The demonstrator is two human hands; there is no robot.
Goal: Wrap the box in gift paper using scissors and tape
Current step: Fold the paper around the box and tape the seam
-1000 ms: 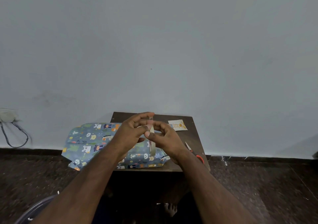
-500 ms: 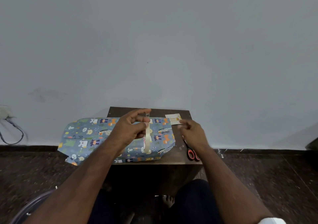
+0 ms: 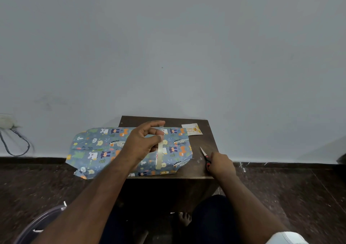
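A box covered in blue animal-print gift paper point(image 3: 97, 150) lies across a small dark wooden table point(image 3: 202, 144) and overhangs its left edge. My left hand point(image 3: 144, 142) is raised above the box and pinches a roll of clear tape point(image 3: 160, 152), with a strip hanging down over the paper. My right hand point(image 3: 221, 164) rests on the table's right front and grips the red and black handles of the scissors point(image 3: 205, 154), whose blades point away from me.
A small printed gift card point(image 3: 192, 129) lies at the table's back right corner. A grey wall stands just behind the table. A socket with a dark cable point(image 3: 16, 144) is at the far left. Dark speckled floor surrounds the table; a round clear rim point(image 3: 37, 223) sits bottom left.
My right hand let go of the tape, moved right past the gift card and closed on the scissors at the table's right front. My left hand kept hold of the tape above the box.
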